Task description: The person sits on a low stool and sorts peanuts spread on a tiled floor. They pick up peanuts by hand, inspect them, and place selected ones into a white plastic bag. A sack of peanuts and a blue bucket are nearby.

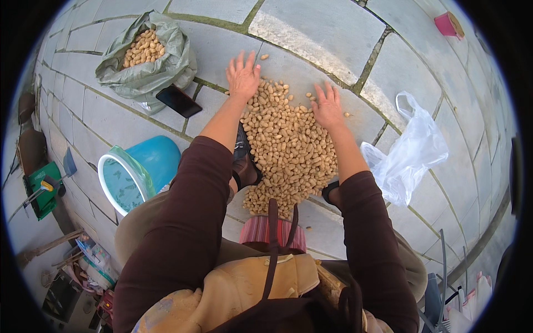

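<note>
A broad pile of unshelled peanuts (287,145) lies on the stone paving between my feet. At its far left edge is my left hand (243,77), palm down with the fingers apart, and a single peanut (265,56) rests just beyond the fingertips. My right hand (327,105) is spread at the pile's far right edge, close to a few loose peanuts. Neither hand grips anything. To the left stands an open woven plastic sack (175,54), rolled down at the rim, with peanuts (145,48) inside. A dark smartphone (179,101) leans against its base.
A blue bucket (160,160) with a green liner lies tipped on its side at left. A white plastic bag (408,154) lies crumpled at right. Far right is a pink pot (448,26). A striped seat (272,233) shows beneath me. A long-handled tool (46,187) is at far left.
</note>
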Available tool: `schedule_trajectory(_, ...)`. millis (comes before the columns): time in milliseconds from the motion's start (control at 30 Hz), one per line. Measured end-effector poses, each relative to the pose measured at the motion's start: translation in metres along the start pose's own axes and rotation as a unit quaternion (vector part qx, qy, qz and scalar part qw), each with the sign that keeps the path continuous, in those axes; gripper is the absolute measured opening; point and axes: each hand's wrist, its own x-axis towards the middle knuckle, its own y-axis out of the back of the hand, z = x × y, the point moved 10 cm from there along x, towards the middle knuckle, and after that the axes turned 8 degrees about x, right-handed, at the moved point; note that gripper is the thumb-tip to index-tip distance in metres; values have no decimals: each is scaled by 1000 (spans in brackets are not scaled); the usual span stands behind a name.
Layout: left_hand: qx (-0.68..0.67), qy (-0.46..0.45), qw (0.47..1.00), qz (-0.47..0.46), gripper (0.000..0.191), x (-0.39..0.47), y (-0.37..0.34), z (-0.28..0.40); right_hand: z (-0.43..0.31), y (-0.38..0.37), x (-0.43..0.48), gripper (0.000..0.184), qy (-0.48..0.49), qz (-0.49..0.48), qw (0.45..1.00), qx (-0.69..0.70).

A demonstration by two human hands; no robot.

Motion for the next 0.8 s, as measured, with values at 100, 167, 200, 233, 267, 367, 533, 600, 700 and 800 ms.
schedule_trajectory(100,-15,-48,994,-98,49,0,-25,15,-21,-35,-16,60,34,-103,993,-37)
schedule_trajectory(167,-19,-84,988,-125,48,-8,-34,40,-21,-52,-43,60,62,-156,986,-27)
schedule_trajectory(200,-16,-97,987,-126,48,-26,-39,44,-22,-51,-57,64,67,-200,978,-1)
schedule_trajectory(233,-19,-111,985,-129,48,-49,-44,53,-3,-26,-65,65,56,-164,985,-18)
schedule_trajectory(267,-17,-121,982,-147,47,-70,-46,64,20,4,-67,66,42,-123,991,-37)
schedule_trajectory(367,6,-87,973,-215,46,-121,-42,82,84,95,-94,96,-75,-83,982,-150)
schedule_trajectory(533,-36,7,987,-159,50,-170,14,111,147,100,-222,133,-225,-231,890,-321)
schedule_trajectory(600,-68,58,981,-171,52,-182,37,107,135,97,-230,99,-207,-179,908,-318)
schedule_trajectory(700,-105,64,983,-139,46,-181,75,115,202,85,-233,47,-205,-190,929,-241)
schedule_trajectory(800,-118,67,988,-75,36,-174,107,103,192,132,-216,22,-159,-88,969,-167)
